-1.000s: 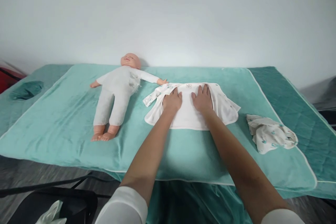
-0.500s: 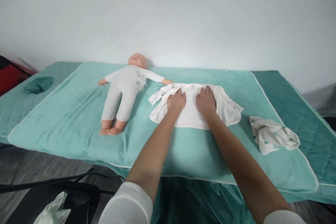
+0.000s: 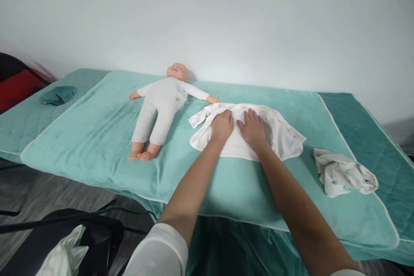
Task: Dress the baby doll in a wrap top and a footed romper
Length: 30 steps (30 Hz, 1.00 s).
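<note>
On the padded green surface (image 3: 103,129), white top (image 3: 237,148) is laid open by the doll (image 3: 161,95), mostly flat tbh, R side rumpled. R hand (image 3: 253,129) rests loose on it; L hand (image 3: 222,125)'s half-curled there, idk if gripping. Patterned cloth (image 3: 343,174)'s bunched up, unsorted.

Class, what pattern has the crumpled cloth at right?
Crumpled cloth: small teal motifs on off-white; head view.

Matt cloth shirt (image 3: 286,140), cloth-bodied doll (image 3: 163,95) — smooth plastic-looking head (image 3: 177,72), velvety sheet (image 3: 97,138) — softly glossy, matt wall (image 3: 226,30)
</note>
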### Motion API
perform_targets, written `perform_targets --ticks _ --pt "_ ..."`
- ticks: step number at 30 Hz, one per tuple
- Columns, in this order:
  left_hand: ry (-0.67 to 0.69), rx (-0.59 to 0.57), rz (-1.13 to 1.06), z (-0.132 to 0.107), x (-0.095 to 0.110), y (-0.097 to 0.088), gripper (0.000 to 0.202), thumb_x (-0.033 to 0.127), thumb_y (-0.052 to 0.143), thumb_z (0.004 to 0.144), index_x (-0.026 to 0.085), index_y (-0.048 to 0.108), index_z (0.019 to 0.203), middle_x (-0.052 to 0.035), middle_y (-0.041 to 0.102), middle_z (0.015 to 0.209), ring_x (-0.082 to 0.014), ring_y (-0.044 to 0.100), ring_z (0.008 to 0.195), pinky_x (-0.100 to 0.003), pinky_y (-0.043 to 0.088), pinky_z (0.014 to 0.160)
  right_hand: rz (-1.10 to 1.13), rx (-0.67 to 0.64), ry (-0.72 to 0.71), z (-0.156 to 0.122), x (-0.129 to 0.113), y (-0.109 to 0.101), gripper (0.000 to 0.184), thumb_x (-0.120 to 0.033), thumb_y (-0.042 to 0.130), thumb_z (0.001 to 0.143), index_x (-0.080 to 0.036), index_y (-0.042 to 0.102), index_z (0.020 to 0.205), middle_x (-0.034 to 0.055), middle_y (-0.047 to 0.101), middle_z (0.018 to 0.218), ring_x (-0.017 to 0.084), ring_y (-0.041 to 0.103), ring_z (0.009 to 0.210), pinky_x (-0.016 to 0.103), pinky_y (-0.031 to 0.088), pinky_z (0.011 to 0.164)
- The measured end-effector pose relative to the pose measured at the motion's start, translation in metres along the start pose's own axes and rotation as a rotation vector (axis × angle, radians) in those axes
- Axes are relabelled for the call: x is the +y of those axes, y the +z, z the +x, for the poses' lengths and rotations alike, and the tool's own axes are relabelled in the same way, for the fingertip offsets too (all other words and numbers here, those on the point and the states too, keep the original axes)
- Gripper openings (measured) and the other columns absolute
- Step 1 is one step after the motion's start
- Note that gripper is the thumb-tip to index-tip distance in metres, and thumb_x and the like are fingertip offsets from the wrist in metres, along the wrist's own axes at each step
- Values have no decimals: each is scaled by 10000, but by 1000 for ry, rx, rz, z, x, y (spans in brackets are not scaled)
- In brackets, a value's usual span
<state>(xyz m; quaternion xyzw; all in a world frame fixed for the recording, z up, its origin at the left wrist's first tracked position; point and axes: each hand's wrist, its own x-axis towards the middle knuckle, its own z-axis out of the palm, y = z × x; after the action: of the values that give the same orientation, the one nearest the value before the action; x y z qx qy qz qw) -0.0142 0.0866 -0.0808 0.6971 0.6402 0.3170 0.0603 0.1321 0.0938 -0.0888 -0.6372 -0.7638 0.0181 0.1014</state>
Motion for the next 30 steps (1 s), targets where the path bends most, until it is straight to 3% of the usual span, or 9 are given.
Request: perform_targets --ticks 4,7,11,17,20,23,26,30 --pt "142 242 -218 -29 -16 -17 283 201 418 1011 211 663 1151 -81 747 1128 -201 680 1110 -344 517 1024 12 6 59 -2 -1 -2 677 -503 336 1043 -94 414 1576 183 290 1688 354 253 1573 500 237 1258" --pt "-67 352 -138 -52 -41 -37 270 190 471 963 200 673 1141 -106 735 1079 -247 671 1069 -394 524 987 25 15 102 -3 -2 -3 661 -498 340 1038 -108 436 1563 179 291 1689 385 240 1571 520 245 1249" --pt "-384 253 -38 -68 -63 -58 362 199 491 945 171 651 1268 -138 752 1102 -306 660 1108 -468 501 1011 29 3 124 -3 -3 -5 657 -496 343 1034 -108 440 1556 174 283 1694 399 233 1570 533 245 1247" --pt "-524 118 29 -58 -63 -61 657 364 525 978 238 348 1598 -155 615 1459 -328 523 1401 -529 412 1132 34 29 91 -4 1 -3 614 -465 345 1031 -112 483 1514 169 331 1675 372 277 1553 537 257 1242" --pt "-528 82 -3 -47 -76 -60 581 388 513 984 258 447 1546 -135 612 1466 -318 511 1422 -542 393 1170 42 45 82 -3 2 -1 616 -468 350 1025 -111 490 1507 174 347 1666 371 294 1542 544 265 1235" --pt "-457 175 -139 -38 -97 -61 486 321 482 994 225 541 1467 -94 583 1508 -253 510 1430 -448 397 1213 47 61 76 -3 3 0 612 -467 357 1019 -109 506 1492 178 357 1660 373 307 1533 551 277 1226" --pt "-386 236 -270 -30 -117 -60 494 275 428 1018 174 505 1495 -83 515 1576 -200 476 1464 -354 390 1231 59 70 69 -3 4 1 610 -471 355 1015 -114 513 1484 180 363 1657 377 315 1527 563 288 1215" --pt "-451 208 -290 -23 -127 -61 519 226 484 986 134 508 1496 -126 486 1590 -223 466 1474 -347 372 1244 61 69 67 -3 4 1 610 -469 356 1014 -115 513 1485 180 367 1655 387 312 1526 574 293 1208"
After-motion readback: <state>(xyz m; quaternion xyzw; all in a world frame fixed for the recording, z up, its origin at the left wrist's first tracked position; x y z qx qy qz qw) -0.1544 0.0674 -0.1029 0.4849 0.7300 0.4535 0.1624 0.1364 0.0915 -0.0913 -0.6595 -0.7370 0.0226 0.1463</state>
